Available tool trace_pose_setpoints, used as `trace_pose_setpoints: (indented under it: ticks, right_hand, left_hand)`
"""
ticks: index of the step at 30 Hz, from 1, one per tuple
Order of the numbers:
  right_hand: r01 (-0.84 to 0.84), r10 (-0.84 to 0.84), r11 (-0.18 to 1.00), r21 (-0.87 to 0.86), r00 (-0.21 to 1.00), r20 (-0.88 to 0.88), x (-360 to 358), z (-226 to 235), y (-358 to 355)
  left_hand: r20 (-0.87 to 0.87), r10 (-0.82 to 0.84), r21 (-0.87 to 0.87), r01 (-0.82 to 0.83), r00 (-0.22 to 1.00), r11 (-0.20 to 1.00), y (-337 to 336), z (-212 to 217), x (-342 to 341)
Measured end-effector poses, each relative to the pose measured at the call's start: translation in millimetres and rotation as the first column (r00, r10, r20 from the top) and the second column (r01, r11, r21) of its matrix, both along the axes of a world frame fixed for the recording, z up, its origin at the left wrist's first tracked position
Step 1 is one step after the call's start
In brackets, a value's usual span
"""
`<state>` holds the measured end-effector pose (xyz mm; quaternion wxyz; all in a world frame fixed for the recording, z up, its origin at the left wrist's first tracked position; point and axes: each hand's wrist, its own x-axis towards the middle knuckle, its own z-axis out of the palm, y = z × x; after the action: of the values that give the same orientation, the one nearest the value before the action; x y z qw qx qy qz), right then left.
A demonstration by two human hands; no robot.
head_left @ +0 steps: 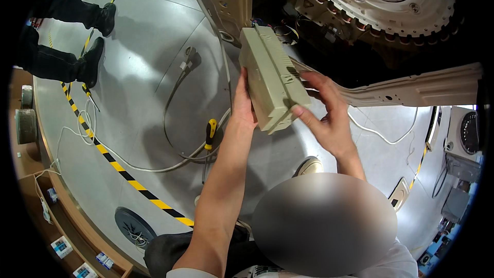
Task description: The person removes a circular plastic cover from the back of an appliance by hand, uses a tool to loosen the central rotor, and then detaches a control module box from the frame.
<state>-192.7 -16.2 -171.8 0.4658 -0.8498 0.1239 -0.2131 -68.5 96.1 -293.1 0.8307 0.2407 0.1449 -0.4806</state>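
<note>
A boxy, pale greenish-beige plastic housing [265, 80] with ribbed vents along one side is held up in front of me, tilted, below the opened machine. My left hand [243, 104] grips its left side, palm against the casing. At the near right corner, my right hand [329, 116] has its thumb on the housing's edge and its curled fingers along the vented side. Wires [290, 36] show behind the far end of the housing; where they join is hidden. Just beyond is a large round motor [381, 0] with copper coils around its rim.
A beige metal panel edge [411, 85] runs along the right. On the grey floor lie a yellow-black screwdriver [210, 134], a grey hose [165, 113], white cables and striped tape [128, 180]. Another person's black shoes [92, 62] stand at left, near a wooden shelf [77, 216].
</note>
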Motion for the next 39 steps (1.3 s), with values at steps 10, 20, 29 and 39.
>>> trace_pose_setpoints:
  ticks: [10,20,29,39]
  right_hand:
    - [-0.05,0.009,0.938,-0.344,0.993,-0.118,-8,-3,8]
    - [-0.004,-0.033,0.944,-0.329,0.994,-0.108,-14,-22,10]
    - [0.077,-0.094,0.961,-0.267,0.994,-0.052,-22,-38,2]
    - [0.256,-0.24,0.867,0.428,0.967,-0.092,-18,-33,-33]
  left_hand:
    - [-0.019,-0.003,0.047,0.003,1.0,0.999,-4,-5,-1]
    - [-0.093,0.046,0.102,-0.036,0.995,0.994,-5,-9,0]
    - [-0.088,0.04,0.005,-0.04,0.995,0.999,-6,-9,-4]
    - [0.234,-0.119,0.194,0.074,0.965,0.978,-8,45,9]
